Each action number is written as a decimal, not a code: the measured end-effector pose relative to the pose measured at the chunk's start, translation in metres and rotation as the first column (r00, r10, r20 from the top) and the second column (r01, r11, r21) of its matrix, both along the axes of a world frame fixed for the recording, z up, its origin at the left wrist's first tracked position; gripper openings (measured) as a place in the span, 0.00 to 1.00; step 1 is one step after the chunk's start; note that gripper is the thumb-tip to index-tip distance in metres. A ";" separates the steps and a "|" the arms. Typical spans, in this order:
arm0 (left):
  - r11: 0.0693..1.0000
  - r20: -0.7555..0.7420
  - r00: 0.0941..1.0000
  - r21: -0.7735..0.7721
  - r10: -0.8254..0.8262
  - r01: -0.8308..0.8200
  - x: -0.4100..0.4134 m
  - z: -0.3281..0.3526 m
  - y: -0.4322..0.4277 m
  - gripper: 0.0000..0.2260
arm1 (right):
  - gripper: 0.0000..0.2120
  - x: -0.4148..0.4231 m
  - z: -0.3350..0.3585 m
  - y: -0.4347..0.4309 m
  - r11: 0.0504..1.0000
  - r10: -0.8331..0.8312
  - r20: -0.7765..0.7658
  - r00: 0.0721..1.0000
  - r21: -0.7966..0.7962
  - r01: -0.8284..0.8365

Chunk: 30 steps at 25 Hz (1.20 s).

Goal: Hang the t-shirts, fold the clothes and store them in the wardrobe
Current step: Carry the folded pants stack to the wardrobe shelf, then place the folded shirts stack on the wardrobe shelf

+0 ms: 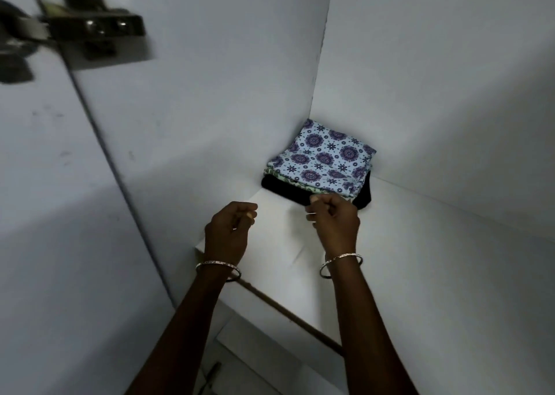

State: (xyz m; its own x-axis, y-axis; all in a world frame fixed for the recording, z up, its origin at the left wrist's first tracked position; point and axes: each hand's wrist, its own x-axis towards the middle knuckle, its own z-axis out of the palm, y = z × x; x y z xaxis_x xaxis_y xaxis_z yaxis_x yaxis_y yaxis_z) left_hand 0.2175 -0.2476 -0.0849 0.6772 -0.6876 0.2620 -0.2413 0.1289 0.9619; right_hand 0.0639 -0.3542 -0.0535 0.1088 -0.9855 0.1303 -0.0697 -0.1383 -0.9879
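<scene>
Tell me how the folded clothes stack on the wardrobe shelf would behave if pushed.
Likely floppy: the folded stack is soft cloth, so a push may bunch its front edge. The blue patterned top piece could slide over the black bottom garment, since they only lie stacked.

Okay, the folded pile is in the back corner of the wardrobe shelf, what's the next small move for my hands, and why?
Probably draw both hands back off the shelf. The folded pile sits in the back corner, black garment at the bottom. The left hand holds nothing; the right hand is at the black garment's front edge, grip unclear, so let go first if pinching.
</scene>
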 end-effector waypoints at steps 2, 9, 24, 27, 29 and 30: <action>0.999 -0.030 0.999 -0.028 0.038 -0.039 -0.007 0.008 0.039 0.10 | 0.05 0.016 0.005 0.036 0.993 0.109 -0.012 0.994 -0.034 -0.109; 0.969 0.022 0.969 -0.007 0.245 -0.245 -0.031 0.022 0.195 0.08 | 0.06 0.040 0.006 0.172 0.935 0.354 -0.018 0.935 -0.024 -0.354; 0.566 -0.116 0.560 0.027 0.820 -0.824 -0.101 0.011 0.554 0.07 | 0.05 0.055 -0.002 0.506 0.469 0.883 -0.037 0.468 -0.003 -0.883; 0.444 -0.148 0.436 0.031 0.888 -0.895 -0.114 0.009 0.619 0.06 | 0.06 0.069 -0.003 0.574 0.295 0.954 -0.056 0.293 0.012 -0.956; 0.341 -0.155 0.332 0.036 0.930 -0.939 -0.119 0.009 0.663 0.06 | 0.06 0.081 -0.003 0.622 0.183 0.982 -0.049 0.182 0.019 -0.983; 0.299 -0.158 0.290 0.039 0.944 -0.953 -0.120 0.010 0.681 0.06 | 0.06 0.086 -0.003 0.642 0.147 0.988 -0.045 0.146 0.017 -0.989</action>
